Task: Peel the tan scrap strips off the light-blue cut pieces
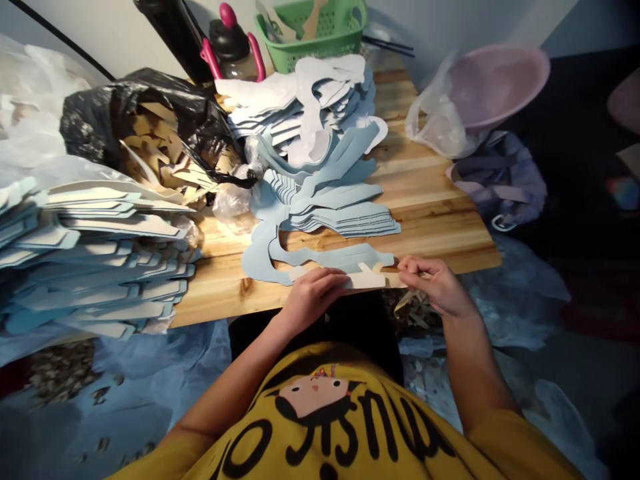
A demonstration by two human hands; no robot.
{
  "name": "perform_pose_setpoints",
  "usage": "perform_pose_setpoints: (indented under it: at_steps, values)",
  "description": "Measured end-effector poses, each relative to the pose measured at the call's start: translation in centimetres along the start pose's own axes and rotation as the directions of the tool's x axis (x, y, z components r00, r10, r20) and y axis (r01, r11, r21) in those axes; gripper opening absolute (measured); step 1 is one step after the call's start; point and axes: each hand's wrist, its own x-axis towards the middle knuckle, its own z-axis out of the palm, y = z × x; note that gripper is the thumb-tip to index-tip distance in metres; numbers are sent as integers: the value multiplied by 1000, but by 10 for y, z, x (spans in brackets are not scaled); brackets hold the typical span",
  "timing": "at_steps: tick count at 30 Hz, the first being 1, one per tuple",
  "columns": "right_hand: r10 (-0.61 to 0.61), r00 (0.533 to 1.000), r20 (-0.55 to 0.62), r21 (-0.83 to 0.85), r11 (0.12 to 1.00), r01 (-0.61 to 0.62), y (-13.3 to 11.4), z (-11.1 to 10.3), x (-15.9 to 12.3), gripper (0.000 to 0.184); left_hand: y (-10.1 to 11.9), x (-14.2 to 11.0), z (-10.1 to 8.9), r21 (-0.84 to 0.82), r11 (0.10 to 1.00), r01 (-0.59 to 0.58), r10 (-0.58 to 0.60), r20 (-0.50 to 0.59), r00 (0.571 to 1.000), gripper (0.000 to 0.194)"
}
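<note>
At the table's front edge lies a curved light-blue cut-out piece (pixel 330 255), flat and thin like leather or foam sheet. A white strip with a small side tab (pixel 367 277) runs along its near arm. My left hand (pixel 317 293) is closed over the near arm, fingers together, pressing it by the edge. My right hand (pixel 435 283) pinches the end of a tan strip (pixel 394 280), just right of the white part. Its fingertips partly hide that end. Behind lie stacked blue pieces (pixel 345 213), fanned out, with white-faced pieces (pixel 270 100) farther back.
A pile of blue-and-cream pieces (pixel 100 267) covers the table's left. A black plastic bag (pixel 95 120) holds tan scraps (pixel 160 140). At the back stand a pink-handled bottle (pixel 233 50) and a green basket (pixel 310 47). A pink basin (pixel 500 83) sits off the right edge.
</note>
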Motion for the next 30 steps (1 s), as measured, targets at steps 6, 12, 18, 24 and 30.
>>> perform_pose_setpoints:
  at_steps: [6,12,18,24,30]
  values:
    - [80,912,-401,277,960,37,17,-16,-6,38,-3,0,5,94,993,-75,76,-12,997,21]
    - [-48,848,-528,131,982,138,14,-19,-14,9,-3,0,4,159,980,-117,122,-25,992,22]
    - [-258,965,49,-623,747,231,3,29,-28,36,1,1,2,210,968,-135,123,72,990,23]
    - [-349,937,19,-834,511,207,9,54,-27,32,1,-4,6,385,913,-136,140,18,990,21]
    - [-347,937,33,-862,464,202,11,60,-26,40,1,-13,3,461,863,-205,208,44,977,31]
